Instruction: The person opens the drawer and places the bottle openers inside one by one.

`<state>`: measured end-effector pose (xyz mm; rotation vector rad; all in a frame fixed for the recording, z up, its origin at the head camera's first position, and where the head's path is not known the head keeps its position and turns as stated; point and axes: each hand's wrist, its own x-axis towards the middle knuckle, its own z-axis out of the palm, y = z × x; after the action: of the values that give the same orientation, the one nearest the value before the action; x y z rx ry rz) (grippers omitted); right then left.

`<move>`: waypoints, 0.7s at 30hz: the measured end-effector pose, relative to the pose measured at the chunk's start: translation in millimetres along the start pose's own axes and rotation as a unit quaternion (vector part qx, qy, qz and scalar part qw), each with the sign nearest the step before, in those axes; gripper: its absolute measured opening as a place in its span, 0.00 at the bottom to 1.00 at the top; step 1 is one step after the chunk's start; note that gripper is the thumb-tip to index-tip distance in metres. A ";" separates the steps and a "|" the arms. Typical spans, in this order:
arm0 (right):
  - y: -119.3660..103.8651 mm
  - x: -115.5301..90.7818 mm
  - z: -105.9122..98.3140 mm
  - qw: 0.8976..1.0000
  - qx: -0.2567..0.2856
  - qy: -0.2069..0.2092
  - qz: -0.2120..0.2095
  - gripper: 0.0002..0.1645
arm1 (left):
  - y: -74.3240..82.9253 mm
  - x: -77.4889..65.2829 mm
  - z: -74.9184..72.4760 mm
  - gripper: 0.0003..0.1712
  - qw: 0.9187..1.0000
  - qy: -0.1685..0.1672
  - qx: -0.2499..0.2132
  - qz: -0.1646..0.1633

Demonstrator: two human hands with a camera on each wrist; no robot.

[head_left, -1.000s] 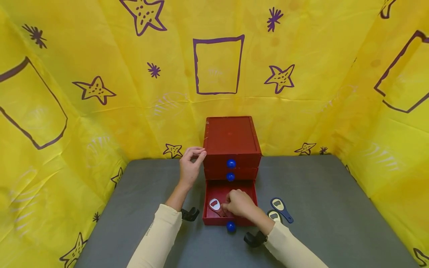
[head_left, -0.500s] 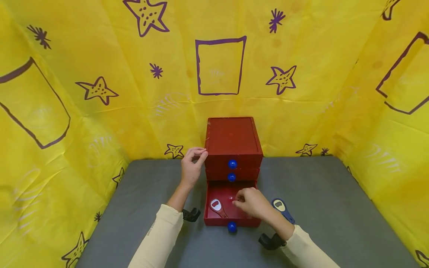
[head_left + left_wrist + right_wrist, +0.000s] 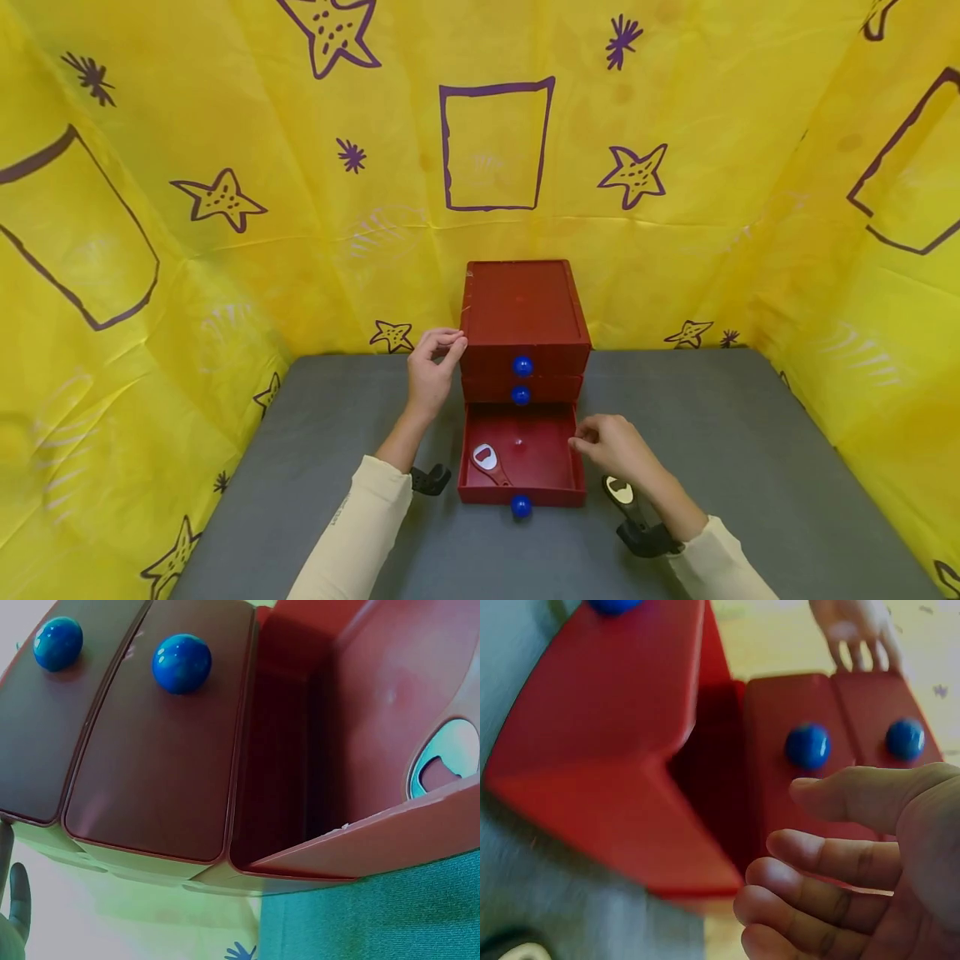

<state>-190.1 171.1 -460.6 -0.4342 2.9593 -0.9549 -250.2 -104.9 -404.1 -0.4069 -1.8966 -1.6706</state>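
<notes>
A red drawer cabinet (image 3: 525, 304) with blue knobs stands at the back of the table, its bottom drawer (image 3: 536, 462) pulled out. Inside that drawer, on the left, lies a red bottle opener (image 3: 486, 458). My left hand (image 3: 430, 375) touches the cabinet's upper left edge with its fingertips. Just right of the drawer's right wall hovers my right hand (image 3: 617, 446), fingers loosely bent and nothing held, as the right wrist view confirms. Under the right forearm lies a dark bottle opener (image 3: 619, 490), partly covered; a blue one seen before is hidden.
A grey cloth (image 3: 337, 417) covers the table. Yellow patterned fabric (image 3: 487, 233) rises behind and at both sides. The upper two drawers are closed. The bottom drawer's blue knob (image 3: 521, 507) sticks out toward me. Black camera mounts (image 3: 647, 537) sit at the wrists.
My right hand has left the red bottle opener in the drawer and moved right, out past the drawer's side wall. The left hand keeps its place at the cabinet.
</notes>
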 end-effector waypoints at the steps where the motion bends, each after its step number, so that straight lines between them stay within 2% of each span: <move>1: 4.7 -0.9 -0.5 1.000 -0.003 0.002 0.008 0.07 | -0.1 0.0 0.0 0.09 1.000 0.000 0.000 0.001; 14: 57.9 -22.0 -7.4 0.997 -0.052 0.012 0.054 0.07 | 0.0 -0.4 -0.3 0.09 1.000 0.005 0.002 -0.004; 21: 71.7 -39.4 -10.9 0.988 -0.096 -0.004 0.120 0.13 | 0.9 -1.9 0.7 0.08 1.000 0.010 0.004 0.008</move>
<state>-171.8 243.3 -496.1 -0.0770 3.0174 -0.6455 -248.4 -103.8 -404.5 -0.3994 -1.8807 -1.6505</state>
